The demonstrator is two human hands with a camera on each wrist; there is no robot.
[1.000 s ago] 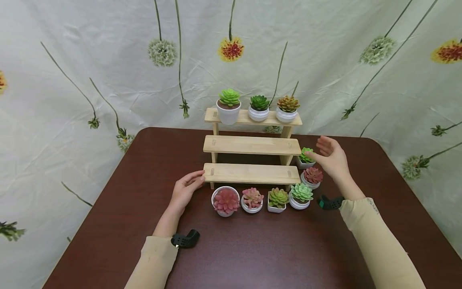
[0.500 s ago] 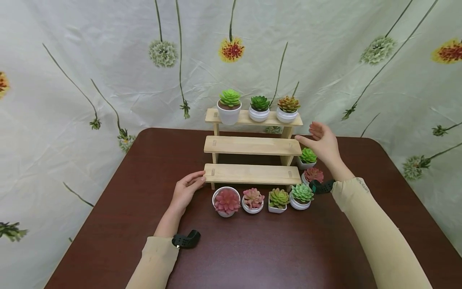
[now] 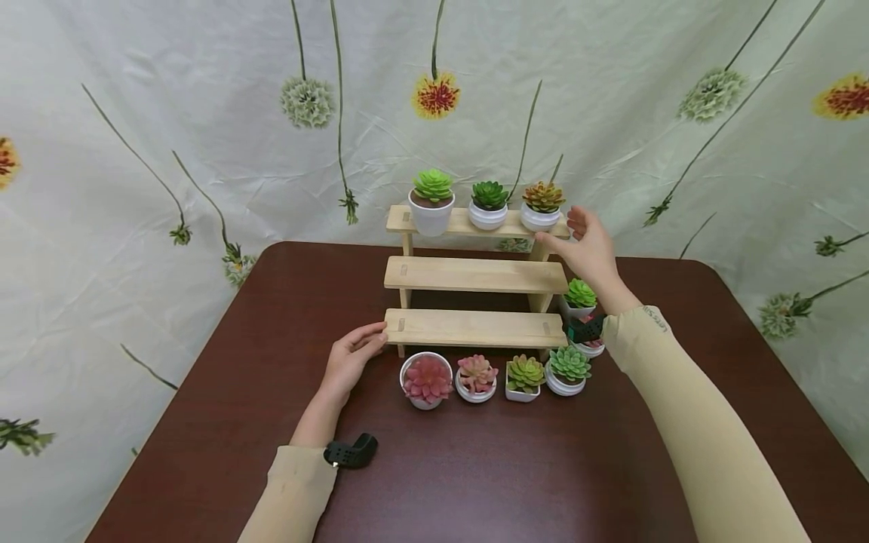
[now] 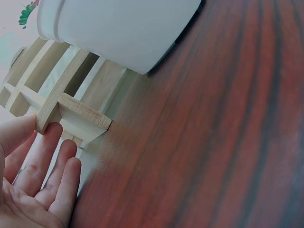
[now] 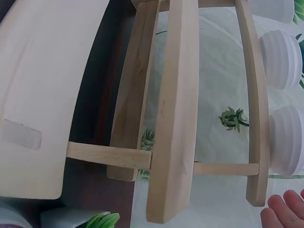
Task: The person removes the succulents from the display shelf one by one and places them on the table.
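A three-tier wooden plant stand (image 3: 468,328) stands on the table. At the left end of its lowest board, my left hand (image 3: 348,366) pinches the edge; the left wrist view shows the thumb (image 4: 19,133) above the board and a finger below. My right hand (image 3: 589,253) is beside the right end of the top board, thumb spread from the fingers, holding nothing. Nearest to it is the orange-brown potted succulent (image 3: 541,207). A dark green succulent (image 3: 489,205) and a bright green one (image 3: 431,202) share that board. In the right wrist view, only fingertips (image 5: 285,211) show.
Along the stand's front are a red succulent (image 3: 426,381), a pink one (image 3: 476,378), a yellow-green one (image 3: 524,377) and a pale green one (image 3: 568,369). Another green succulent (image 3: 579,296) is at its right. A flowered cloth (image 3: 237,113) hangs behind the table (image 3: 475,475).
My right hand has moved up and left, from above the succulents at the right to the top board's right end. My left hand stays at the lowest board.
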